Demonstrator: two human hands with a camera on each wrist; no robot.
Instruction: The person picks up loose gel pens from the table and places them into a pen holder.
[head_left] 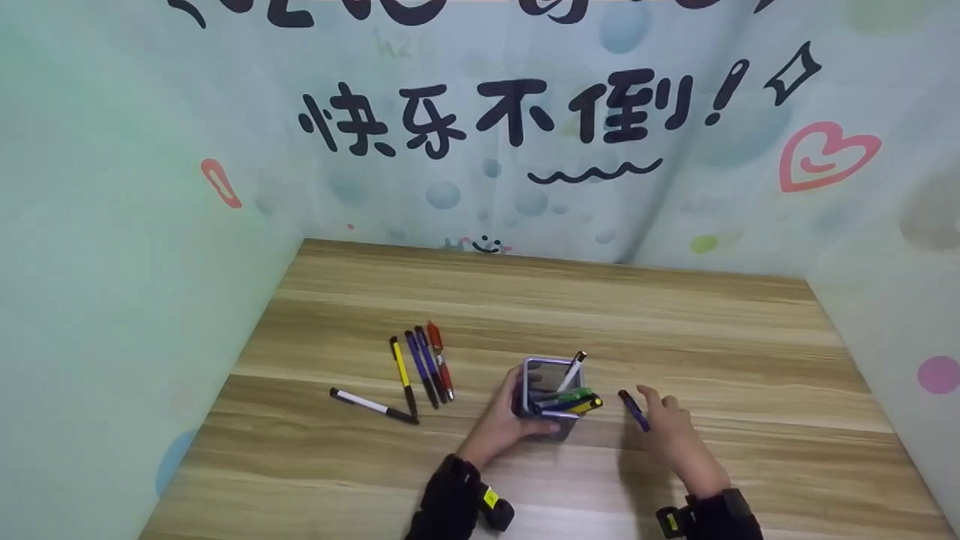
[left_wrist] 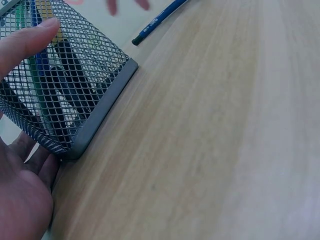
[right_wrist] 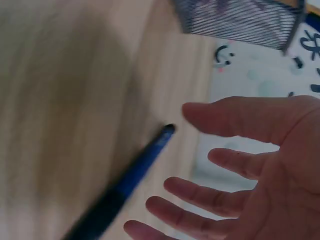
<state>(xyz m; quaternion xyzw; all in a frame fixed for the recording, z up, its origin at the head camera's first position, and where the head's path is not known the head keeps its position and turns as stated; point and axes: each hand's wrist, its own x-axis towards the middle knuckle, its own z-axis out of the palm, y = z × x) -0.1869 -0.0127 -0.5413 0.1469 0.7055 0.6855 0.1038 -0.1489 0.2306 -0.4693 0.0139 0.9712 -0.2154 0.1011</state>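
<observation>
My left hand grips a dark mesh pen holder, thumb along its near side and fingers round its left. In the left wrist view the holder stands tilted, its solid base rim close to the tabletop. A white pen, a green pen and a yellow pen lean out of it, with darker ones among them. To the right, a blue pen with dark ends lies on the table. Beside that pen, my right hand has its fingers spread and holds nothing.
Left of the holder lie a red pen, two blue pens, a yellow pen and a white pen with dark ends. Printed cloth walls border the wooden table at the back and both sides.
</observation>
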